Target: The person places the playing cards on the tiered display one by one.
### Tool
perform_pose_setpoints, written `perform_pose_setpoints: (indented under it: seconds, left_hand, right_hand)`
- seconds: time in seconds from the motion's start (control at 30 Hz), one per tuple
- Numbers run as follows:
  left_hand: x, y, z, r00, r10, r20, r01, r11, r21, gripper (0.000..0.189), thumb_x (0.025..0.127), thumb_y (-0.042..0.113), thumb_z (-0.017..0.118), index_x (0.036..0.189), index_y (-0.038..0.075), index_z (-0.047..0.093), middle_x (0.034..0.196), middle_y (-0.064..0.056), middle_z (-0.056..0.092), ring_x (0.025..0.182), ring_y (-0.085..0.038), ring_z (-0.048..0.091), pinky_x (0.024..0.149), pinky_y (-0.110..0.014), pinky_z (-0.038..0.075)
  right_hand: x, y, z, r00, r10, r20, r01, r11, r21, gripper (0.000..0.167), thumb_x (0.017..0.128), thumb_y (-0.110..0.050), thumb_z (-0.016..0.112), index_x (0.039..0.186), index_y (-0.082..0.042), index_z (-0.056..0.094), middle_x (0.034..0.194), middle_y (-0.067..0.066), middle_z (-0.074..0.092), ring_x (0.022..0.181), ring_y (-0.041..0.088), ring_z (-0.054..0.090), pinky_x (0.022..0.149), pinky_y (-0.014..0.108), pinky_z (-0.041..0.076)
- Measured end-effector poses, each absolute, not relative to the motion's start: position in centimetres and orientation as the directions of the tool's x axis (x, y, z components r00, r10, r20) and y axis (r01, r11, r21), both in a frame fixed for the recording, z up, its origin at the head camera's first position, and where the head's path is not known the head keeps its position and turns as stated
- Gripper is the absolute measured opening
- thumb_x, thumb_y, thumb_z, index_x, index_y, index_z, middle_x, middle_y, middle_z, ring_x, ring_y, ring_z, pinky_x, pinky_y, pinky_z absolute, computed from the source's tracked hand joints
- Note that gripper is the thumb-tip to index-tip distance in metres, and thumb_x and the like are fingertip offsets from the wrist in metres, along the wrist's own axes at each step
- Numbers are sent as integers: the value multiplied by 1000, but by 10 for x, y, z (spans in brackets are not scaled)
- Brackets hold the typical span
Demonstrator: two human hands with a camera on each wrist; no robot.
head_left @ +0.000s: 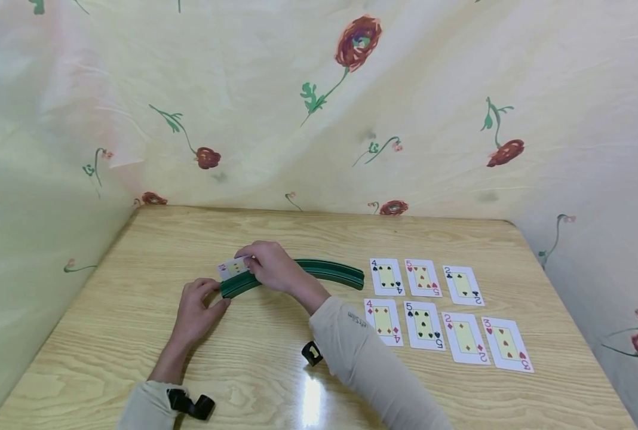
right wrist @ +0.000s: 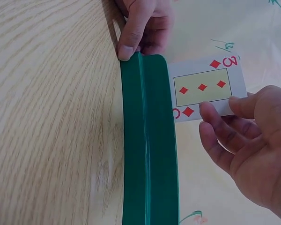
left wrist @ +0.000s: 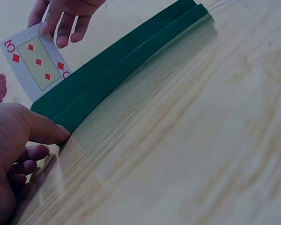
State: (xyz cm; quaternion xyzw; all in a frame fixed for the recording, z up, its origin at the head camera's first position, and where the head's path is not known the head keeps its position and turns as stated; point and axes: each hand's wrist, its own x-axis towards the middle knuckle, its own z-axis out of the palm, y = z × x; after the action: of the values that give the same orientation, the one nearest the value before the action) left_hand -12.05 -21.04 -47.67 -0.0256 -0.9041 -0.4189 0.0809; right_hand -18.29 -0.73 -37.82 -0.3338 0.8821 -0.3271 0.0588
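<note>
From my head view, the green card holder [head_left: 330,272] lay curved across the table [head_left: 265,358]. My left hand [head_left: 198,307] was at the holder's left end, thumb at the near corner, fingers round behind. My right hand [head_left: 276,269] reached over the holder and pinched a playing card [head_left: 234,268] that stood at the holder's left end. To the holder's right lay an upper row [head_left: 423,278] of three face-up cards and a lower row [head_left: 425,325] of four.

In my left wrist view the card showed as the three of diamonds, its bottom hidden behind the holder's green face; I couldn't tell how deep it went. My left thumb pressed the holder's end corner, the other fingers curled in close; a light brace seemed enough to stop sliding without tipping it.

In my right wrist view, my right thumb and index finger had the card by its side edge, nearly closed on it, the remaining fingers loosely bent beside the holder. I judged it best to hold the card flat to the holder's face, lower it straight and avoid bending it.
</note>
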Motion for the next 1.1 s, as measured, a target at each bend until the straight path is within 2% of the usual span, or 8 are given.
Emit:
perform_pose_setpoints:
  seconds: [0.2, 0.3, 0.5, 0.7, 1.1]
  left_hand:
    - [-121, -211, -477, -988, -22, 151, 100, 654, 750, 27, 85, 4, 73, 110, -7, 69, 121, -23, 60, 115, -34, 44, 96, -47, 35]
    - [-120, -211, -476, -990, -20, 141, 94, 655, 750, 27, 86, 5, 73, 110, -7, 69, 121, -23, 60, 116, -34, 44, 96, -47, 34]
    - [-120, -211, -474, -987, -21, 158, 106, 658, 746, 27, 85, 2, 73, 110, -7, 69, 119, -23, 61, 115, -35, 44, 95, -48, 35]
    - [-119, -210, -475, -988, -19, 152, 103, 653, 750, 27, 85, 3, 73, 110, -8, 69, 120, -24, 61, 115, -36, 44, 95, -48, 34]
    - [-121, -211, -475, -992, -19, 128, 85, 652, 753, 29, 87, 4, 72, 113, -7, 68, 123, -22, 59, 117, -34, 43, 95, -47, 35]
  right_hand:
    - [-181, -9, -378, -792, -600, 108, -540, 608, -581, 36, 104, -13, 52, 139, -15, 59, 136, 8, 64, 117, 18, 64, 99, 31, 53]
    - [-181, -7, -378, -809, -578, 106, -517, 615, -595, 41, 103, -16, 54, 144, -18, 53, 141, 10, 58, 113, 19, 65, 94, 30, 54]
    - [-181, -4, -378, -812, -572, 115, -509, 599, -618, 43, 102, -16, 57, 144, -18, 53, 145, 8, 55, 98, 15, 65, 83, 24, 53]
    - [-181, 0, -377, -804, -581, 129, -523, 587, -618, 42, 101, -16, 58, 143, -16, 54, 143, 9, 56, 93, 13, 63, 76, 20, 50]
    - [-180, 14, -377, -808, -569, 155, -521, 565, -639, 44, 100, -14, 59, 144, -14, 53, 145, 9, 55, 94, 17, 65, 80, 24, 53]
